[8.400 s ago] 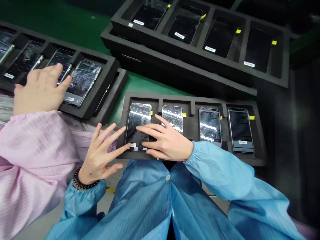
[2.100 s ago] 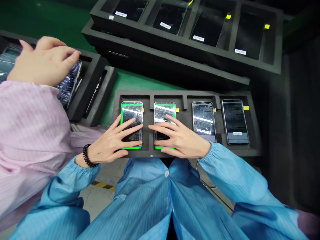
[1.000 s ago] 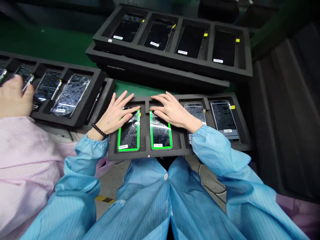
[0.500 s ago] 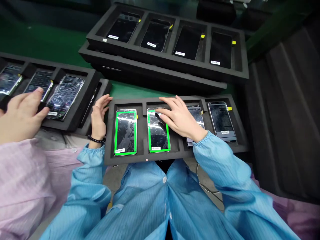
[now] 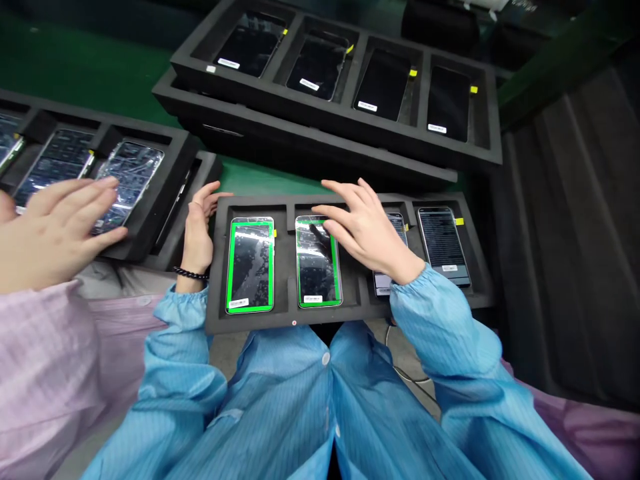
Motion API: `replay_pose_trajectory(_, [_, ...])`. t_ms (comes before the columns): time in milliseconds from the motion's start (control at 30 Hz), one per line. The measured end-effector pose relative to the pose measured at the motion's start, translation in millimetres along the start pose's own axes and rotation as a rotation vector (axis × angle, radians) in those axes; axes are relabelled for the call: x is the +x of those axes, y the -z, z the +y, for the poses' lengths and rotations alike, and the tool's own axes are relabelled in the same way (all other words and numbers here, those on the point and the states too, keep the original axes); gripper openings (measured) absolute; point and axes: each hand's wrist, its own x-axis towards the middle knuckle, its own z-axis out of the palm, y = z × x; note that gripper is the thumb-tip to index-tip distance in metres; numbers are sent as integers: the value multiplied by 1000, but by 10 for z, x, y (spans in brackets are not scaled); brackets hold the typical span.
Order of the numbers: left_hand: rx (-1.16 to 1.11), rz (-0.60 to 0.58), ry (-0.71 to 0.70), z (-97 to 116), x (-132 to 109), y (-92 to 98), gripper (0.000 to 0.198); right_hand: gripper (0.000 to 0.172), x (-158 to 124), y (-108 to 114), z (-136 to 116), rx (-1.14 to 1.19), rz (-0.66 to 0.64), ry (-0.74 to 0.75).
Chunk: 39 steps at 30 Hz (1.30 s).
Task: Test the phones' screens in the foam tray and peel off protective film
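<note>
A black foam tray [image 5: 280,321] in front of me bears several phones. The leftmost phone [image 5: 251,267] and the second phone [image 5: 317,273] show green frames on their screens. My left hand [image 5: 199,233], with a black bead bracelet, rests against the tray's left end, its fingers apart around the edge. Over the top of the second phone hovers my right hand [image 5: 357,227], fingers spread and holding nothing. It partly hides the third phone [image 5: 384,283]. The rightmost phone [image 5: 444,243] shows lines of text.
Behind lie stacked black trays [image 5: 320,110] with dark phones in their slots. At left, a co-worker's hand [image 5: 60,220] in a pink sleeve reaches over another phone tray [image 5: 175,173]. A dark ribbed surface [image 5: 570,253] stands at right.
My right hand has lifted slightly and shifted a little right above the second phone. The co-worker's hand has moved right over its tray. My left hand stays at the tray's end.
</note>
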Motion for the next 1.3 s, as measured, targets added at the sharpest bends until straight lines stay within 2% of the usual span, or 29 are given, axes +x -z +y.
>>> replay_pose_trajectory(167, [-26, 1, 6, 23, 8, -7, 62, 39, -330, 145, 43, 0, 56, -99])
replay_pose_trajectory(300, [-3, 10, 7, 43, -5, -21, 63, 37, -614, 139, -74, 44, -21, -44])
replay_pose_trajectory(400, [16, 24, 13, 52, -12, -31, 66, 36, -700, 100, -163, 77, -65, -4])
replay_pose_trajectory(567, [-11, 26, 9, 50, -3, -36, 60, 37, -543, -14, -307, 92, -83, 51])
replay_pose_trajectory(800, [-29, -1, -18, 62, 10, -30, 59, 36, -233, -300, -765, 229, -216, 428])
replay_pose_trajectory(967, [-21, -27, -9, 71, 16, -17, 63, 34, -67, -422, -926, 243, -221, 480])
replay_pose_trajectory(1167, [-20, -16, -8, 58, 23, -21, 65, 30, 136, -632, -1116, 194, -306, 594])
replay_pose_trajectory(1300, [-36, -22, -22, 57, 23, -26, 66, 32, 157, -586, -1092, 206, -314, 567])
